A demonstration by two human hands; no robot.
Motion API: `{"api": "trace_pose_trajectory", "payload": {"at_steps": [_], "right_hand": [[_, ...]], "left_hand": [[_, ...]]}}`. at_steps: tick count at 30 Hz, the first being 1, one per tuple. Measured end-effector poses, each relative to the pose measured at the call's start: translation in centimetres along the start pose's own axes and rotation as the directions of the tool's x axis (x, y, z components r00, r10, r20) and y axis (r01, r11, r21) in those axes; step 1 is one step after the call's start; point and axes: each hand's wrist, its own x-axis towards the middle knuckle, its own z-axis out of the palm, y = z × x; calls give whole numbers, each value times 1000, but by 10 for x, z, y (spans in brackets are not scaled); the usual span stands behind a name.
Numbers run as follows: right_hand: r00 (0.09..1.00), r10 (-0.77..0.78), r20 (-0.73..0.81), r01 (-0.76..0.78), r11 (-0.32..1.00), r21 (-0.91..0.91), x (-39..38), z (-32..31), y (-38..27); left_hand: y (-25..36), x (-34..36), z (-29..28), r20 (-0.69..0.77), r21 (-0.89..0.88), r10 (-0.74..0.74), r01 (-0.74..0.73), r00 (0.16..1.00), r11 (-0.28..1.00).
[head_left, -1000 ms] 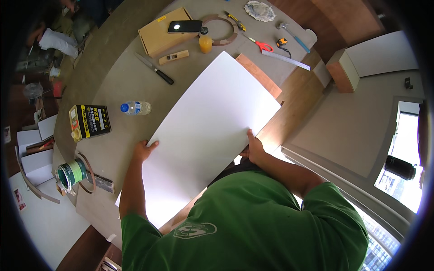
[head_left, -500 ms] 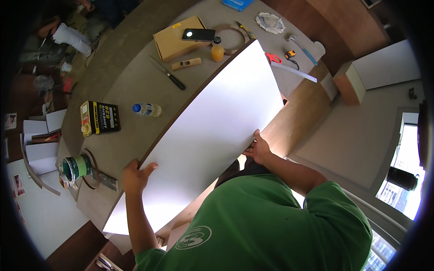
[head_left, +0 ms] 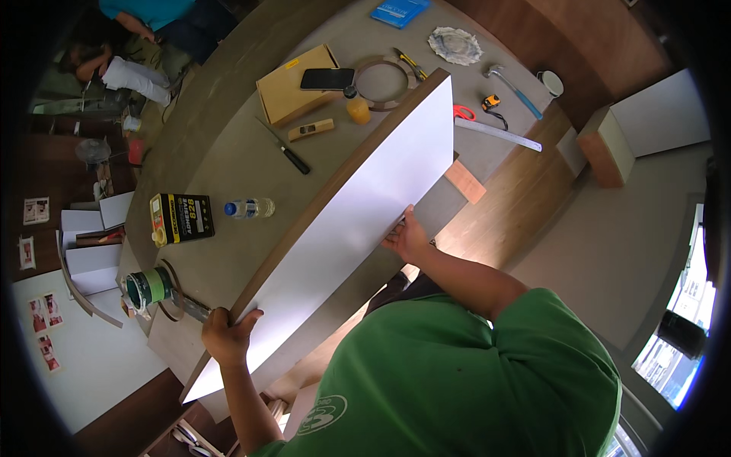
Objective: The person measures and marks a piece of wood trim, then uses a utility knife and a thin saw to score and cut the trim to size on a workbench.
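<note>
Scissors (head_left: 461,108) partly hidden behind panel (head_left: 365,186), co-worker (head_left: 164,11) cropped above; small pictures (head_left: 38,314) unclear

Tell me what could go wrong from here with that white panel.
The white panel is tilted, with the left hand and right hand on opposite long edges; it might twist if either grip slips. Its far end partly hides the red-handled scissors, so it could catch them. Tipping away, it might hit the bottle of orange liquid.
</note>
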Motion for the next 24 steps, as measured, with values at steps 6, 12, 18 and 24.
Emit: {"api": "trace_pose_trajectory", "payload": {"at_steps": [6,12,18,24], "right_hand": [[998,3,59,-3,1000,-1,20,-4,-19],[999,30,-22,-31,1000,-1,36,-10,-16],[991,90,-102,-115,955,-274,19,-21,-30],[983,-24,-181,-73,859,-507,1,-60,-56]], "left_hand": [[9,-5,18,-68,-1,0,0,998,1000],[14,-12,33,-60,0,15,-15,998,1000],[15,-15,41,-82,-5,54,-54,995,999],[13,-25,38,-93,3,58,-58,994,998]]}}
